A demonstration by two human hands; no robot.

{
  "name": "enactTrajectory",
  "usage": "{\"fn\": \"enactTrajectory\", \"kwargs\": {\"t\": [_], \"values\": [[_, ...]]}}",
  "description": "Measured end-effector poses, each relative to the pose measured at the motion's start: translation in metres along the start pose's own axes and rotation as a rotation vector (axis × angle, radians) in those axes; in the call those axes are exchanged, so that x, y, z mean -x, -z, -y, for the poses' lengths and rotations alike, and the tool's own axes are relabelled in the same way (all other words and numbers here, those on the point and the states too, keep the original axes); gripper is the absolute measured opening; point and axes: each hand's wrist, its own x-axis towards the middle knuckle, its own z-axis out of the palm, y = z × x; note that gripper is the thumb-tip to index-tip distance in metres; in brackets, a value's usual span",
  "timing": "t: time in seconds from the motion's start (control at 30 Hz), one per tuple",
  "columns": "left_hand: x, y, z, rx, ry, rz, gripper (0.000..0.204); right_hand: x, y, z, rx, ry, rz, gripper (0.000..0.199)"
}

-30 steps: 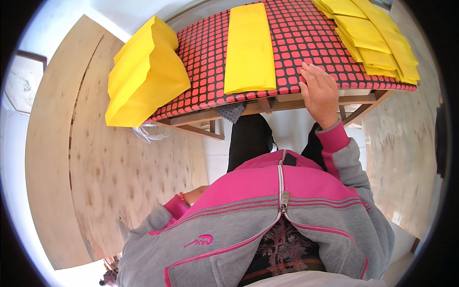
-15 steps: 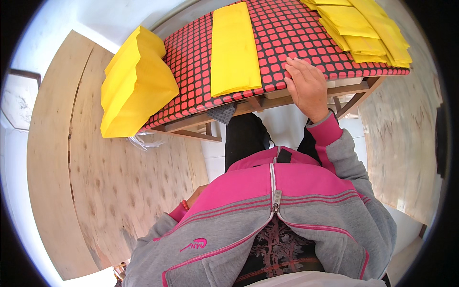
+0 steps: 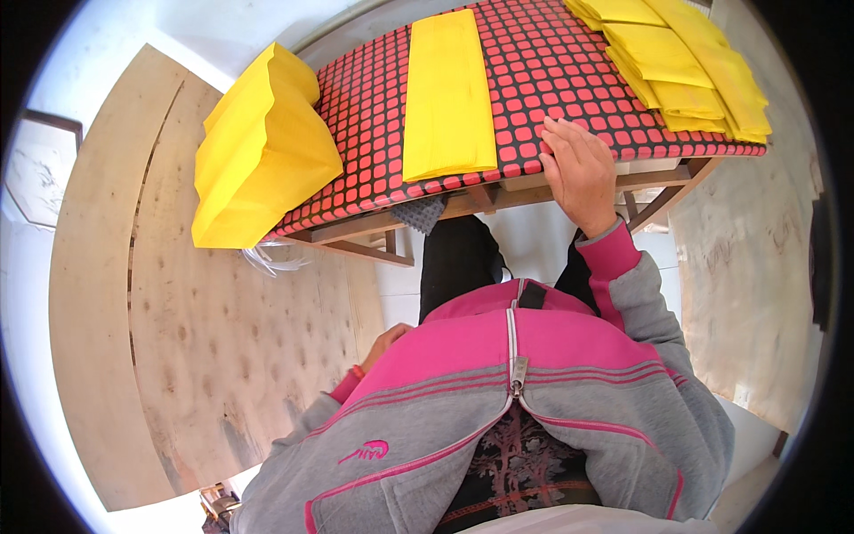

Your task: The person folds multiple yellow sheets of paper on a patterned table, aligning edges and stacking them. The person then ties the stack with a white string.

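- Right hand (image 3: 583,173): fingers loosely extended, close together, gripping nothing, at the near edge of a table (image 3: 543,76) covered in red squares on black. Whether the fingertips touch the cover, I cannot tell.
- Left hand (image 3: 384,345): low and left of the right hand, against the jacket (image 3: 578,343), which partly hides it; whether it grips anything, I cannot tell.
- Yellow strip (image 3: 449,98): folded flat, left of the right hand and apart from it, stretching farther away; its near end lies at the table's edge.
- Yellow stack (image 3: 667,62): right of the right hand and beyond it, folded pieces overlapping unevenly.
- Loose yellow piece (image 3: 267,165): well left of the right hand, past the strip, bulging over the table's corner.
- Handling, as a judgement: the strip looks thin and light, so a flat palm and even pressure suit it; a sleeve could drag its near end off the edge.
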Motion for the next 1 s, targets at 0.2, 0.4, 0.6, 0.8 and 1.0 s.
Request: {"fn": "enactTrajectory", "kwargs": {"t": [0.2,0.4,0.6,0.8,1.0], "values": [[0.069,0.031,-0.078,0.092,-0.014,0.350,0.049,-0.001,0.001,0.001,0.008,-0.007,0.002,0.028],[0.052,0.014,-0.065,0.065,-0.124,0.083,0.030,-0.001,0.002,0.000,0.002,-0.009,0.003,0.028],[0.005,-0.025,-0.057,0.115,-0.065,-0.216,0.022,-0.001,0.002,0.001,-0.011,-0.010,-0.021,0.027],[-0.013,-0.027,-0.040,0.064,-0.331,-0.193,0.027,-0.001,0.003,0.001,-0.007,-0.008,-0.014,0.027],[0.000,0.010,-0.063,-0.026,-0.139,0.141,0.036,-0.002,0.005,0.004,-0.010,-0.011,-0.020,0.026]]}}
